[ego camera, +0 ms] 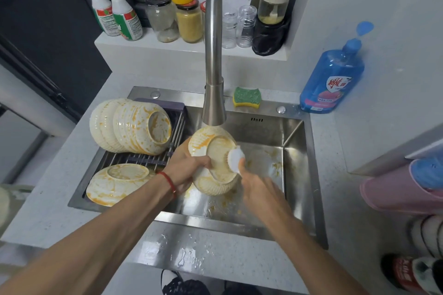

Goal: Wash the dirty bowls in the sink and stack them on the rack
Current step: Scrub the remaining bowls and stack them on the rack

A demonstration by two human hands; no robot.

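Two hands scrubbing a bowl [211, 151] under the tap [214, 60].
Left hand [185, 165] grips bowl; right hand [256, 187] grips brush [236, 159].

home kitchen, small. stainless steel sink [297, 141] set in a pale speckled stone countertop [359, 211], tall brushed-steel gooseneck faucet [213, 55]. green-and-yellow scrub sponge [247, 96] on the sink edge, blue dish soap pump bottle [332, 79] beside it. glass condiment jars [176, 18] and spray bottles [115, 9] on ledge behind.
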